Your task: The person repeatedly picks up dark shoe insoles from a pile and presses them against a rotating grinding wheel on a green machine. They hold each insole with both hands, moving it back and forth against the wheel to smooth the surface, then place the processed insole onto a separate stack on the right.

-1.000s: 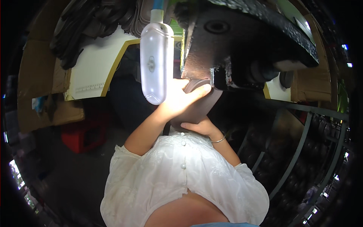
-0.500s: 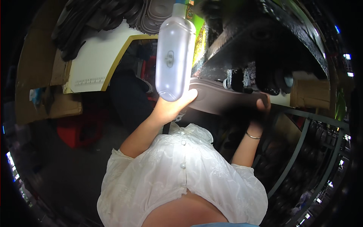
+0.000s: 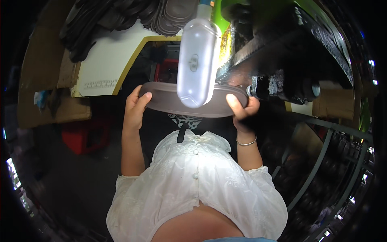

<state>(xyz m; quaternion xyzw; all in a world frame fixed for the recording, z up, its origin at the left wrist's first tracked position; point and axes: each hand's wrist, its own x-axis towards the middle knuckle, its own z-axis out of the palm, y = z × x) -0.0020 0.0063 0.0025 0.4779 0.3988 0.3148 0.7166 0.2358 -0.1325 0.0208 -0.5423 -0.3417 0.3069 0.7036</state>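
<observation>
A dark brown shoe sole (image 3: 164,99) is held level in front of my body, one end in each hand. My left hand (image 3: 135,108) grips its left end, with the thumb pressed on the upper face. At the other end, my right hand (image 3: 243,112) pinches the sole with the thumb on top, close beside the machine's dark roller-like part (image 3: 264,88). A glowing lamp (image 3: 198,64) with a frosted cover hangs over the sole and hides part of its middle.
A white work board (image 3: 109,60) with a yellow edge lies at the left, with several brown soles (image 3: 169,16) piled behind. A dark machine (image 3: 298,52) fills the right side. A red stool (image 3: 84,135) stands lower left, a metal rack (image 3: 322,149) lower right.
The sole has shifted left, away from the machine's roller-like part. My left hand has moved left to the sole's end, and my right hand has come left too.
</observation>
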